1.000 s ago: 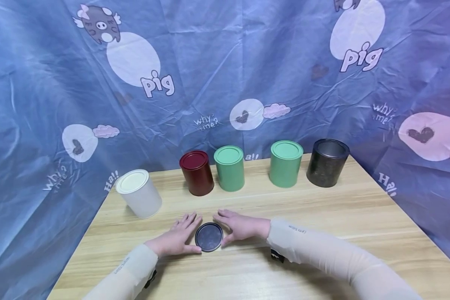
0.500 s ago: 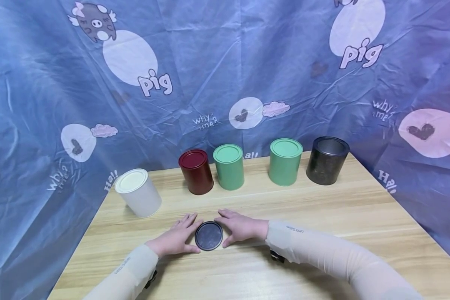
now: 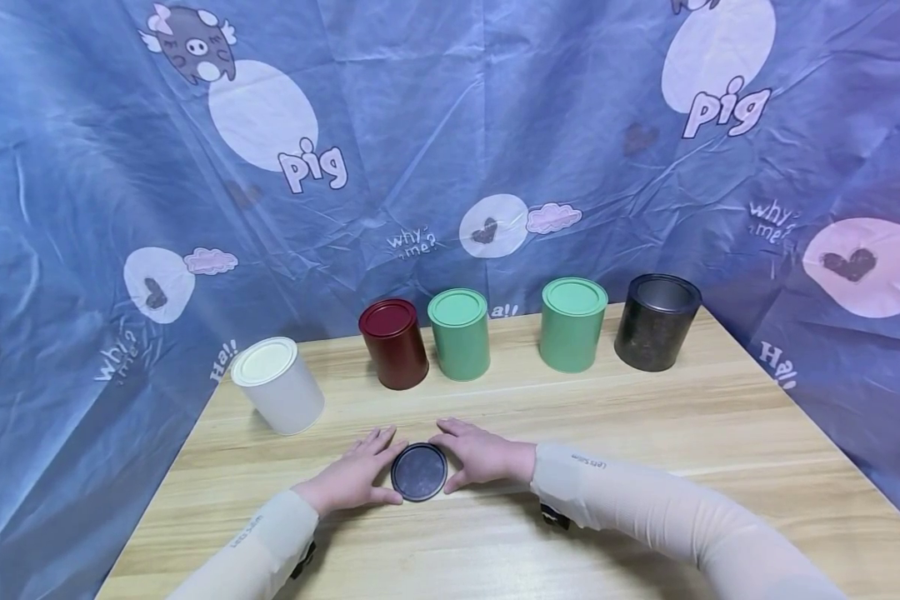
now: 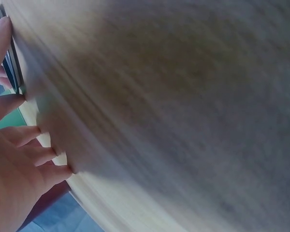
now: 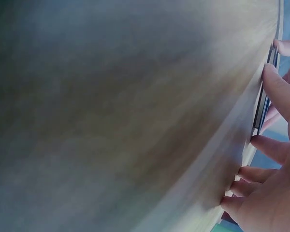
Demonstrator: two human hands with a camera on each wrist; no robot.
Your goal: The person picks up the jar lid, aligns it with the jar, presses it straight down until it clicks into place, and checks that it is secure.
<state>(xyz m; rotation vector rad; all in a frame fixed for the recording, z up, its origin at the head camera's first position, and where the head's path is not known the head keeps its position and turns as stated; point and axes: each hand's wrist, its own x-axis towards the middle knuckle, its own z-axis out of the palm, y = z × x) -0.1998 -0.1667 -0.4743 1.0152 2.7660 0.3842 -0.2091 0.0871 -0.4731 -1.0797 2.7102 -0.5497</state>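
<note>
A round black lid [image 3: 419, 472] lies flat on the wooden table between both hands. At its left side is my left hand [image 3: 352, 478], fingers spread, thumb and index fingertip right at the rim. My right hand [image 3: 486, 454] flanks the lid from the other side, its thumb and index finger likewise at the edge. In the left wrist view, the fingertips of the left hand [image 4: 14, 159] rest on the tabletop and the lid [image 4: 12, 65] shows edge-on. The right wrist view has the right hand's [image 5: 275, 174] fingertips on the wood beside the lid [image 5: 262, 108].
Along the back stand a dark red can [image 3: 394, 346], two green cans [image 3: 461, 337] [image 3: 572, 329] and a black can [image 3: 654, 325] with an open top. A white can [image 3: 285, 392] is at the left. Behind the table [image 3: 682, 433] hangs a blue printed cloth [image 3: 412, 108].
The head view has shifted slightly. Both hands and the lid stay in nearly the same place, with only tiny finger movements at the rim.
</note>
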